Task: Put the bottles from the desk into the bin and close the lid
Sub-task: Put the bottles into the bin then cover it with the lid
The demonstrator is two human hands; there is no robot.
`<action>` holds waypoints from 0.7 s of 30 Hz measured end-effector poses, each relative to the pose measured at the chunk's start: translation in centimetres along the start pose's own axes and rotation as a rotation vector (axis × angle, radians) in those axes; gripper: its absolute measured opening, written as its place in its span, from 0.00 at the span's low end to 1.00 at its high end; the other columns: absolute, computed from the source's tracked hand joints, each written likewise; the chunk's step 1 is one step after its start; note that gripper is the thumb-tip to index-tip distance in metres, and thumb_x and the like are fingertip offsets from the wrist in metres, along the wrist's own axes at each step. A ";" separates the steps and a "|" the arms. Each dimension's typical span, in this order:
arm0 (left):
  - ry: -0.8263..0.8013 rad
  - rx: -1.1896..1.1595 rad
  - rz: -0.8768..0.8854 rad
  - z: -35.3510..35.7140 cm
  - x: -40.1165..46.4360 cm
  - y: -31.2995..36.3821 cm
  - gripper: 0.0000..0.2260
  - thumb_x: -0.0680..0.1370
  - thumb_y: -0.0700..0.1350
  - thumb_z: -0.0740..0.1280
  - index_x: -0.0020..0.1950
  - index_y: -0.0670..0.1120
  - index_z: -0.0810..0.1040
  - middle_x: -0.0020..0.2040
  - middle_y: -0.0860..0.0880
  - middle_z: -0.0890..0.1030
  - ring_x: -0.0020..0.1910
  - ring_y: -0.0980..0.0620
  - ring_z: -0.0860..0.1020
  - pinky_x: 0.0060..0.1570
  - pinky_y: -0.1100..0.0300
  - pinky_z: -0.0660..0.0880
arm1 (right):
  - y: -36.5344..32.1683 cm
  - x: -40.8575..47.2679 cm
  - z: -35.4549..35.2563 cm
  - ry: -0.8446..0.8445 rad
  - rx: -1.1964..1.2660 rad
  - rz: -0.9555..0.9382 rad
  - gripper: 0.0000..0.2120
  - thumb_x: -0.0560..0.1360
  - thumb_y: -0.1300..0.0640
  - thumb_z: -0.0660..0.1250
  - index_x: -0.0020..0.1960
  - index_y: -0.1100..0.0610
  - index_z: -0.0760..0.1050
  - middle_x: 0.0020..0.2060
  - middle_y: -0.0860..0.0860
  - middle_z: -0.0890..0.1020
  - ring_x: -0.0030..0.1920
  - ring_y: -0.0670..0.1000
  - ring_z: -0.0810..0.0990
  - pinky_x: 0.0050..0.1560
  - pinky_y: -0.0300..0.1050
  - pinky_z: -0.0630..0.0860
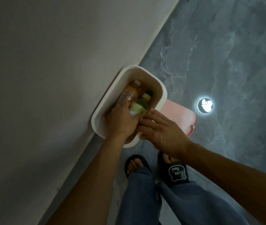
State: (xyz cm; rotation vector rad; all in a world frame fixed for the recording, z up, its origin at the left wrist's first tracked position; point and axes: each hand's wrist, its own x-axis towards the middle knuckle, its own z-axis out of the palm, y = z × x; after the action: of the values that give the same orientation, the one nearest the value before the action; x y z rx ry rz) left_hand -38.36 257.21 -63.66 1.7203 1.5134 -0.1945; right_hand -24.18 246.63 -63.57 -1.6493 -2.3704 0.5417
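Left hand fingers around orange bottle in bin; right hand spread; slipper "Cute Bear".

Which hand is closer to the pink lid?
The right hand. It hovers over the bin's near rim, beside the pink lid. The left hand is inside the bin, farther from the lid.

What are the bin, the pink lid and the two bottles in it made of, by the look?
Bin: looks like moulded plastic, matt off-white, rounded corners, thin even rim.
Pink lid: probably plastic too, smooth matt pink, moulded tab at one edge.
Orange-label bottle: clear thin plastic, glints on the shoulder.
Green-label bottle: clear with pale liquid and a printed label; likely plastic, glass not ruled out.
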 end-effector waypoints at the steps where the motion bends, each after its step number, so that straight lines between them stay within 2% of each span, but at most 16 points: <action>1: -0.003 0.014 0.008 0.0 0.0 0.0 0.16 0.77 0.51 0.71 0.64 0.50 0.77 0.58 0.48 0.82 0.59 0.47 0.80 0.61 0.46 0.79 | 0.0 0.0 0.0 0.001 -0.001 -0.004 0.16 0.78 0.51 0.69 0.65 0.54 0.80 0.63 0.53 0.82 0.67 0.56 0.78 0.74 0.58 0.69; 5: 0.013 -0.008 0.031 -0.5 -0.8 0.3 0.14 0.80 0.48 0.68 0.65 0.49 0.78 0.59 0.48 0.82 0.58 0.48 0.80 0.61 0.49 0.79 | -0.2 -0.1 -0.4 -0.004 0.030 0.002 0.17 0.79 0.52 0.67 0.67 0.55 0.79 0.66 0.55 0.80 0.70 0.57 0.76 0.75 0.57 0.68; 9: 0.090 -0.106 0.057 -1.3 -3.8 1.1 0.15 0.81 0.47 0.67 0.68 0.51 0.76 0.63 0.50 0.80 0.62 0.51 0.79 0.62 0.50 0.79 | -0.8 -2.1 -1.5 0.034 0.139 0.074 0.18 0.82 0.57 0.63 0.71 0.56 0.74 0.69 0.55 0.77 0.72 0.55 0.73 0.74 0.52 0.68; 12: 0.234 -0.116 0.228 -1.4 -7.3 2.8 0.11 0.81 0.47 0.65 0.63 0.53 0.76 0.59 0.54 0.80 0.57 0.56 0.78 0.54 0.63 0.79 | -0.5 -5.8 -1.9 0.029 0.180 0.262 0.17 0.79 0.60 0.65 0.68 0.55 0.75 0.64 0.54 0.78 0.64 0.53 0.76 0.63 0.46 0.76; 13: 0.229 -0.113 0.311 -0.9 -8.2 3.6 0.10 0.82 0.47 0.64 0.62 0.53 0.77 0.57 0.55 0.79 0.55 0.59 0.77 0.51 0.68 0.77 | -0.2 -7.2 -1.8 0.008 0.194 0.363 0.18 0.77 0.60 0.67 0.67 0.54 0.75 0.63 0.52 0.79 0.61 0.52 0.77 0.58 0.46 0.79; 16: 0.050 -0.017 0.472 2.9 -9.2 5.4 0.10 0.82 0.48 0.62 0.63 0.53 0.75 0.56 0.56 0.79 0.53 0.61 0.76 0.48 0.70 0.73 | 1.4 -10.7 -0.2 -0.124 0.199 0.647 0.19 0.76 0.58 0.67 0.67 0.52 0.73 0.60 0.50 0.80 0.55 0.52 0.80 0.49 0.48 0.82; 18: -0.055 0.120 0.487 6.8 -8.3 5.4 0.11 0.82 0.49 0.62 0.64 0.52 0.75 0.57 0.54 0.79 0.54 0.57 0.77 0.48 0.68 0.72 | 2.9 -12.1 1.6 -0.204 0.189 0.756 0.18 0.78 0.56 0.66 0.67 0.53 0.73 0.61 0.51 0.80 0.55 0.53 0.80 0.50 0.49 0.81; 21: -0.166 0.356 0.461 12.4 -5.2 3.3 0.14 0.79 0.45 0.66 0.65 0.49 0.74 0.62 0.49 0.78 0.60 0.50 0.76 0.52 0.57 0.78 | 4.9 -12.6 5.1 -0.276 0.194 0.851 0.20 0.78 0.55 0.67 0.69 0.53 0.72 0.63 0.53 0.79 0.59 0.54 0.80 0.54 0.48 0.80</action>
State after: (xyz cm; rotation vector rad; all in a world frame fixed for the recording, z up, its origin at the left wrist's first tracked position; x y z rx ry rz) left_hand -32.05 245.33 -67.13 2.2248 0.9679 -0.3704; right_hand -17.36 235.46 -69.73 -2.5669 -1.5682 1.1468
